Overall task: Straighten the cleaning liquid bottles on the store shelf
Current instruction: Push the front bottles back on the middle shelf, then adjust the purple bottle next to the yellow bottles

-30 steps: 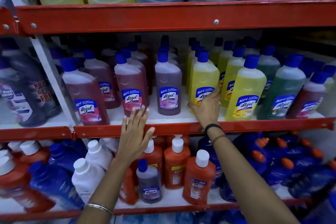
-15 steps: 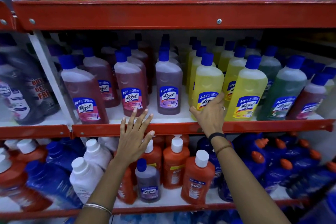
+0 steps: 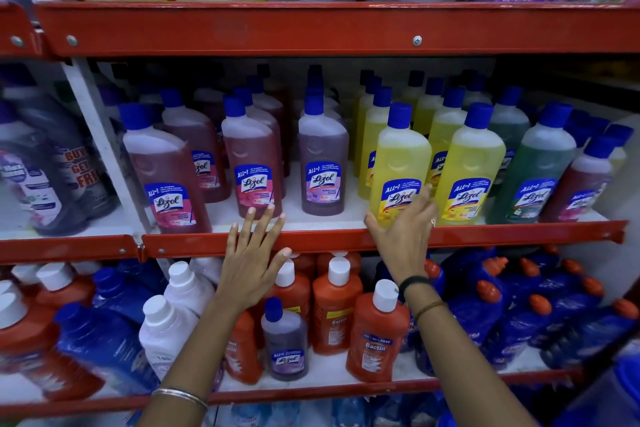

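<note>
Three red shelf rails were in view, the middle shelf (image 3: 346, 239) stocked with blue-capped Lizol bottles in rows running back. Contents by colour, left to right: pink liquid, one purple bottle (image 3: 322, 163), yellow, green, then dark red at the far right. Upper shelf: large yellow, grey-green and lavender cleaner jugs. Lower shelf: orange Bactin bottles (image 3: 375, 336), white bottles, blue bottles, and one small purple Lizol bottle (image 3: 284, 340) standing among the orange ones. The front yellow bottle (image 3: 398, 166) stood upright at the shelf edge; the right hand (image 3: 405, 222) was spread against its lower label, thumb at the base, apparently touching rather than gripping. The left hand (image 3: 254, 253) was flat and open over the red rail, fingers wide, holding nothing, fingertips just below the front pink bottle (image 3: 251, 166).
</note>
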The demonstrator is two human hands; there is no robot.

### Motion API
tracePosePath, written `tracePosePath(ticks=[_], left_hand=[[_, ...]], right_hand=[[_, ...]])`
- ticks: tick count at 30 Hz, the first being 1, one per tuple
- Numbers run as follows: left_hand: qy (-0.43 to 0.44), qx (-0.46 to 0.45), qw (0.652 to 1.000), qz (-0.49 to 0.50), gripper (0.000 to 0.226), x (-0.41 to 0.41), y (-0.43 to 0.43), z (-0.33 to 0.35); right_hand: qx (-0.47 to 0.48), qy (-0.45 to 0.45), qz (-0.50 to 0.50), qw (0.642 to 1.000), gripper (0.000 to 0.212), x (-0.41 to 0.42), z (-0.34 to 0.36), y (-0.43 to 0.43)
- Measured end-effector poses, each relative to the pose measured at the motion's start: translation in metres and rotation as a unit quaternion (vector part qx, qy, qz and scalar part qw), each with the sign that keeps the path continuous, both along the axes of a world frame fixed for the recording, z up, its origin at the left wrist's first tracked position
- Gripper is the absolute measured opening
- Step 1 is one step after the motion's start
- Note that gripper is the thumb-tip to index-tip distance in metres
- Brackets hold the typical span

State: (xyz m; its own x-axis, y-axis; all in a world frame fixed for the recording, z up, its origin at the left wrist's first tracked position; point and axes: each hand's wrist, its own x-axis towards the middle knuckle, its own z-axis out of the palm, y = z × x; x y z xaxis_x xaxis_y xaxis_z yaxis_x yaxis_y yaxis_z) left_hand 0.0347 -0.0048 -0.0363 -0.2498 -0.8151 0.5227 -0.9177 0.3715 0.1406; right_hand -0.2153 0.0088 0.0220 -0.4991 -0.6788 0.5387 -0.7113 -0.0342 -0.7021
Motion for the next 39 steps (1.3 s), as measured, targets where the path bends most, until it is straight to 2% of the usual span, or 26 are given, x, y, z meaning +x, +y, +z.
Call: tracePosePath(ticks=[3,6,8,12,15,18,27,32,39], left_hand=[[-0.007,-0.013,1.000,0.019,0.061,0.014,0.001,-0.008],[-0.010,-0.015,0.999,0.028,0.062,0.023,0.000,-0.009],[-0.008,-0.017,0.999,0.027,0.061,0.025,0.000,-0.010],[-0.004,-0.014,0.999,0.031,0.061,0.022,0.004,-0.016],[-0.013,-0.024,0.999,0.030,0.062,0.021,0.007,-0.020],[0.000,-0.017,0.999,0.046,0.063,0.058,0.001,-0.020],[-0.007,-0.018,0.999,0.032,0.064,0.046,-0.003,-0.020],[-0.003,-0.006,0.999,0.032,0.064,0.046,-0.001,-0.017],[-0.005,-0.005,1.000,0.017,0.066,0.049,0.005,-0.011]], right_hand=[[-0.112,0.013,0.055,0.992,0.084,0.031,-0.010,0.021],[-0.146,-0.010,0.144,0.979,0.069,0.066,-0.006,0.020],[-0.124,-0.028,0.165,0.978,0.072,0.081,0.001,0.004],[0.006,-0.055,0.098,0.994,0.105,0.083,0.008,-0.035],[0.011,-0.075,0.049,0.996,0.117,0.081,0.014,-0.052],[0.025,-0.051,0.024,0.998,0.113,0.121,0.018,-0.067],[0.057,0.007,-0.035,0.998,0.102,0.109,0.022,-0.061],[0.046,0.041,-0.038,0.997,0.098,0.107,0.019,-0.035],[0.049,0.034,-0.026,0.998,0.098,0.106,0.015,-0.014]])
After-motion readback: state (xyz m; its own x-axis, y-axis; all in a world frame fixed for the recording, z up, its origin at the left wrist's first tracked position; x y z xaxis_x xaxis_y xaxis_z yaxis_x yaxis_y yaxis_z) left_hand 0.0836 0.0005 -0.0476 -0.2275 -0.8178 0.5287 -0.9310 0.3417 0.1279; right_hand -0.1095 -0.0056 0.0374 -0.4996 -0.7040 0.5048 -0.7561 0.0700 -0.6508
